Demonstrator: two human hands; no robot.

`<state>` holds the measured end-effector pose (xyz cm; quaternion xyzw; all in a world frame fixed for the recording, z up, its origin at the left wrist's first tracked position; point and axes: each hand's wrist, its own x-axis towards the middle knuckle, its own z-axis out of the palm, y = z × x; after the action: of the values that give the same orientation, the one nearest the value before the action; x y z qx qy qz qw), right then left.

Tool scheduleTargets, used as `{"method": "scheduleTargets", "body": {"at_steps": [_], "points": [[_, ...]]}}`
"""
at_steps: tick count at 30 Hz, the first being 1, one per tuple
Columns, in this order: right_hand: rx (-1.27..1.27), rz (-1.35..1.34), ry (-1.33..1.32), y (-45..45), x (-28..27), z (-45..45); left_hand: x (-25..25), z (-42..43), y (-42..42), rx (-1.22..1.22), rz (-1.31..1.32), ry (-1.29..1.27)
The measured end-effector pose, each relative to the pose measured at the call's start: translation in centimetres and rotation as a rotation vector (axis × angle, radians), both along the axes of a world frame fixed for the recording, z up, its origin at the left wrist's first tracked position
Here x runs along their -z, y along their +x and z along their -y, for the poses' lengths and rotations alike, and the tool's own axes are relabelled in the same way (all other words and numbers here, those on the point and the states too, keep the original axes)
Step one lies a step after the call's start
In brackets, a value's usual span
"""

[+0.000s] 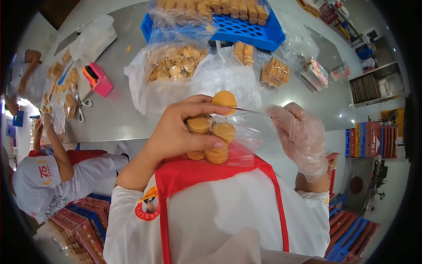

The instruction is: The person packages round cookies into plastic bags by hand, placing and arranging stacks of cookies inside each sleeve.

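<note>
My bare left hand (178, 127) is closed around a clear plastic bag (247, 140) with stacks of round golden cookies (223, 132) inside, held just above my apron. One more round cookie (224, 99) stands at my left fingertips, above the bag. In a clear plastic glove, my right hand (303, 136) grips a thin metal blade (252, 111); its handle is hidden in the fist. The tip of that blade lies against the single cookie.
A blue crate (268, 37) of cookie rows stands on the steel table (118, 125). Nearer are a bag of loose cookies (178, 64) and a packed bag (274, 72). Scissors (82, 108) and a pink holder (102, 81) lie left. A co-worker (66, 176) works at the left.
</note>
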<state>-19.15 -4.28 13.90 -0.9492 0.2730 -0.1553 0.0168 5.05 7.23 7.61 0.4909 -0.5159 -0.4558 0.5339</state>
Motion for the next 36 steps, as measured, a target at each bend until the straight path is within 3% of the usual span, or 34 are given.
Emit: {"method": "scheduleTargets", "body": {"at_steps": [8,11,14,17,36], "points": [[0.004,-0.127,-0.062,1.2,-0.9,-0.6,0.2,-1.2,0.1,-0.045,-0.019,-0.028],[0.023,0.019,-0.108,1.4,-0.1,0.2,0.3,-1.6,0.1,-0.043,-0.035,-0.013],[-0.071,-0.073,-0.050,1.2,-1.2,-0.5,0.3,-2.0,0.1,-0.045,-0.041,-0.019],[0.038,-0.006,-0.143,1.6,-0.6,0.1,0.4,-2.1,0.1,-0.044,-0.061,-0.010],[-0.065,-0.059,-0.105,1.5,-1.3,-0.3,-0.7,-2.2,0.2,-0.020,-0.039,0.085]]}}
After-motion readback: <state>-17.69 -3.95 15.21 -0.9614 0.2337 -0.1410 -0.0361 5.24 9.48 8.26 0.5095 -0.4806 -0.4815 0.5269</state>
